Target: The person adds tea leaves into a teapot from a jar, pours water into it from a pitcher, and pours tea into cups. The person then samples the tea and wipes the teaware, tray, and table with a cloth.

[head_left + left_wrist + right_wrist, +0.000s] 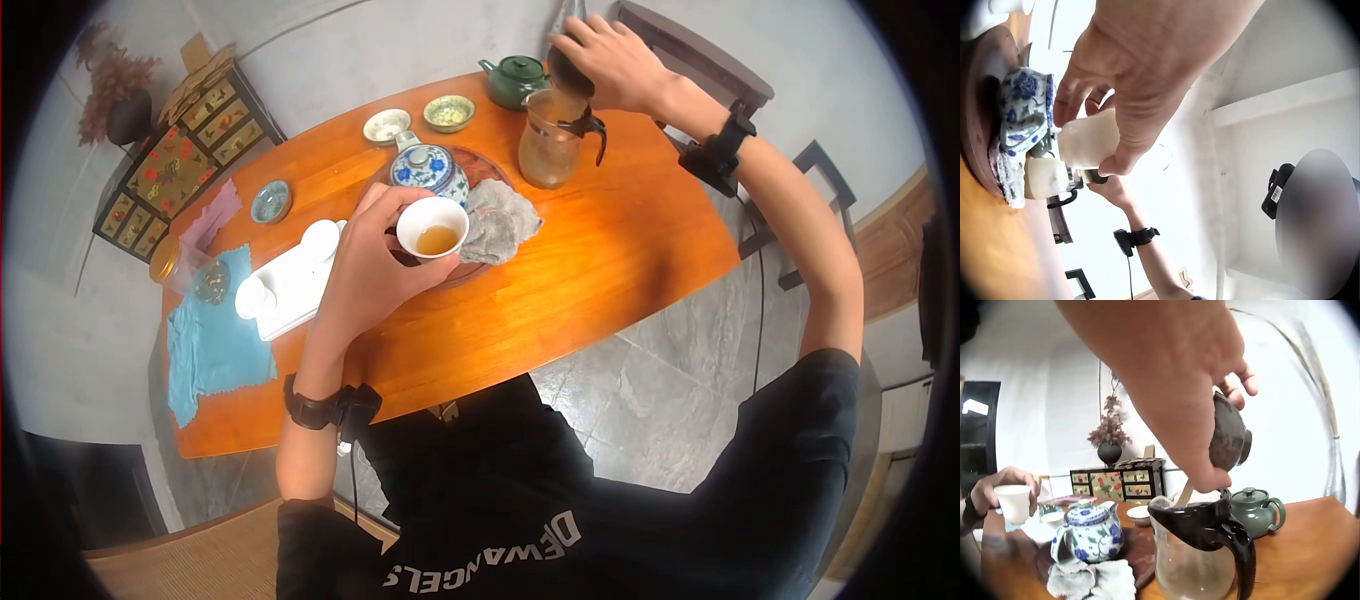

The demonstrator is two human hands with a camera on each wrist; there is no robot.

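The left hand point(365, 270) is gripping a small white cup point(432, 227) with amber tea in its bottom, fingers curled round it, holding it just above the near edge of the round dark tray point(490, 170) on the wooden table point(600, 260). The right hand point(610, 65) is clasping a small dark pot point(1229, 431) tipped over the mouth of the glass pitcher point(550, 140), and a thin brown stream is running into the pitcher, which is holding amber liquid. On the tray a blue-and-white lidded teapot point(428, 168) is sitting against a crumpled grey cloth point(498, 222), while a green teapot point(515, 80) is standing just beyond the pitcher.
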